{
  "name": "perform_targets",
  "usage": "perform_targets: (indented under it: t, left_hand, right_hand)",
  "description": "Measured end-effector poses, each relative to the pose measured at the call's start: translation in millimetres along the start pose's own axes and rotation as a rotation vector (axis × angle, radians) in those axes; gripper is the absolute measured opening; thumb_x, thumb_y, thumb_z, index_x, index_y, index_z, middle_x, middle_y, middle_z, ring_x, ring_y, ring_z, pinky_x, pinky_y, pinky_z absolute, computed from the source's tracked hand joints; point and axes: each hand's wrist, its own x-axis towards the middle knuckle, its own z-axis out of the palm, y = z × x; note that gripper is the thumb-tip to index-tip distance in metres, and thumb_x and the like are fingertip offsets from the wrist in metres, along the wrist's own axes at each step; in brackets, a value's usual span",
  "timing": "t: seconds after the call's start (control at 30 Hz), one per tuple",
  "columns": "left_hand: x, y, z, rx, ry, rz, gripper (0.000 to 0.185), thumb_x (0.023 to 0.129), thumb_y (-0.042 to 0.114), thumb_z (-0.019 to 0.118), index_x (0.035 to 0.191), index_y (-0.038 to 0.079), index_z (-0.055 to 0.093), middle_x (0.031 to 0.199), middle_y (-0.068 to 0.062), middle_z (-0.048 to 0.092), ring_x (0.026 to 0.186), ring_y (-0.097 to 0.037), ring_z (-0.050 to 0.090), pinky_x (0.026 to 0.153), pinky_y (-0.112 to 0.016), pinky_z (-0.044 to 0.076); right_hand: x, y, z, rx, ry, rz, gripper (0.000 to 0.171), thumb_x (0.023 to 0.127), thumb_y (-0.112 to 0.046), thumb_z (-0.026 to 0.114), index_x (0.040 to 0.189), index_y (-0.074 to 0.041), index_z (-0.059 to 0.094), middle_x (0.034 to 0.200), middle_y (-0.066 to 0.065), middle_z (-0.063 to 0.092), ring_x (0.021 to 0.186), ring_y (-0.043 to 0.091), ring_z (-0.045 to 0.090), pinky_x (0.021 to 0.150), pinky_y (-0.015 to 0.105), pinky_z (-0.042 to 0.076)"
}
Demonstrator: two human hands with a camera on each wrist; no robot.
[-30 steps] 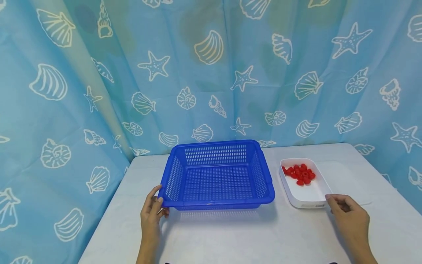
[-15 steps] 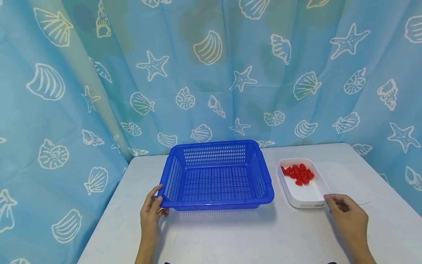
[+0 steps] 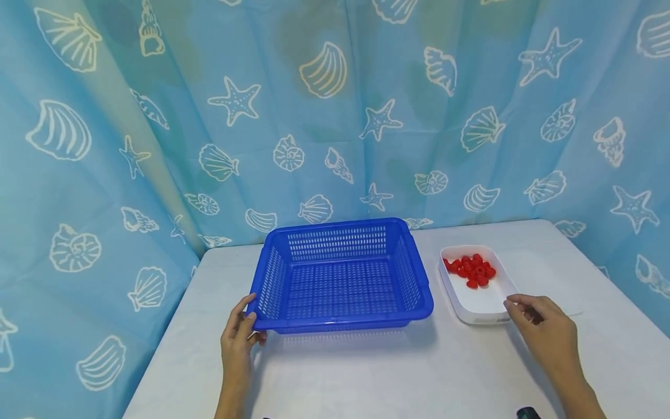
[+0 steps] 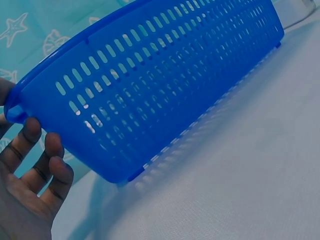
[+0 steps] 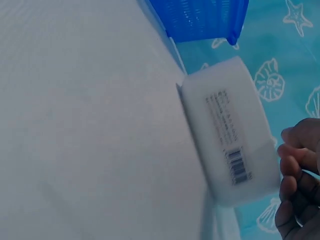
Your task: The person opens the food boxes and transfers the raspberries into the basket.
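A blue slotted basket (image 3: 341, 279) stands on the pale worktop (image 3: 398, 372) in front of a shell-printed blue curtain (image 3: 335, 116), and just to its right sits a white rectangular tray (image 3: 484, 302) with a heap of small red pieces (image 3: 473, 271) at its far end. The left hand (image 3: 237, 343) is at the basket's near left corner: the head view shows the thumb lying on top of the rim while the fingers (image 4: 45, 160) curl loosely below it, beside the slotted wall, close to the plastic; whether they press against it I cannot tell, so this reads as a light hold on the corner rather than a firm grip. The right hand (image 3: 544, 334) rests by the near right corner of the tray, its fingers (image 5: 295, 155) bent and bunched together at the tray's end wall, which bears a printed label with a barcode (image 5: 237, 167); the fingertips sit right at the edge, touching or a hair off it, with nothing held between them. The red pieces lie well apart from both hands
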Motion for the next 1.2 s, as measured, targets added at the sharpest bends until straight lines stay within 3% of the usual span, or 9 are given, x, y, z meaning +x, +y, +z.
perform_targets:
  t: [0.23, 0.33, 0.47, 0.7, 0.97, 1.2]
  left_hand:
    - [1.4, -2.6, 1.3, -0.033, 0.003, 0.002, 0.036, 0.104, 0.021, 0.052, 0.140, 0.017, 0.057, 0.096, -0.014, 0.048, 0.071, -0.020, 0.057, 0.058, -0.027, 0.049]
    - [1.5, -2.3, 0.7, -0.036, 0.006, 0.000, 0.036, 0.104, 0.021, 0.052, 0.140, 0.017, 0.057, 0.096, -0.014, 0.048, 0.071, -0.020, 0.057, 0.058, -0.028, 0.049]
    - [1.2, 0.2, -0.7, -0.042, 0.012, 0.002, 0.036, 0.104, 0.022, 0.052, 0.140, 0.016, 0.056, 0.094, -0.013, 0.047, 0.069, -0.019, 0.056, 0.057, -0.027, 0.049]
    - [2.4, 3.6, -3.7, -0.032, 0.015, 0.011, 0.037, 0.104, 0.023, 0.053, 0.140, 0.014, 0.056, 0.094, -0.013, 0.047, 0.070, -0.019, 0.056, 0.057, -0.027, 0.049]
    - [3.3, -3.2, -4.3, -0.006, 0.001, -0.012, 0.036, 0.104, 0.024, 0.053, 0.140, 0.020, 0.056, 0.096, -0.014, 0.048, 0.071, -0.020, 0.058, 0.058, -0.028, 0.050]
    - [2.6, -3.5, -2.7, -0.003, -0.007, -0.006, 0.037, 0.104, 0.023, 0.053, 0.141, 0.018, 0.055, 0.095, -0.014, 0.049, 0.070, -0.020, 0.057, 0.057, -0.028, 0.050]
  right_hand:
    - [23, -15, -3, -0.088, -0.091, -0.180, 0.028, 0.089, -0.016, 0.075, 0.112, 0.000, 0.070, 0.097, 0.015, 0.058, 0.085, 0.029, 0.055, 0.058, 0.015, 0.045]
    - [33, -18, -2, -0.127, -0.109, -0.246, 0.030, 0.086, -0.012, 0.077, 0.112, 0.002, 0.069, 0.098, 0.018, 0.058, 0.085, 0.033, 0.056, 0.061, 0.030, 0.053]
    - [49, -21, 0, -0.177, -0.120, -0.312, 0.031, 0.083, -0.009, 0.080, 0.109, 0.004, 0.070, 0.097, 0.022, 0.057, 0.083, 0.037, 0.055, 0.067, 0.052, 0.054]
    - [73, -26, 4, -0.275, -0.194, -0.356, 0.035, 0.077, -0.009, 0.085, 0.106, 0.005, 0.071, 0.097, 0.024, 0.059, 0.089, 0.043, 0.056, 0.077, 0.058, 0.041]
    - [84, -25, 10, -0.368, -0.304, -0.337, 0.047, 0.070, -0.012, 0.089, 0.109, 0.007, 0.070, 0.100, 0.026, 0.058, 0.093, 0.044, 0.054, 0.078, 0.057, 0.040]
    - [83, -19, 16, -0.420, -0.300, -0.327, 0.044, 0.067, -0.013, 0.092, 0.101, 0.005, 0.072, 0.098, 0.026, 0.058, 0.095, 0.045, 0.052, 0.080, 0.060, 0.039]
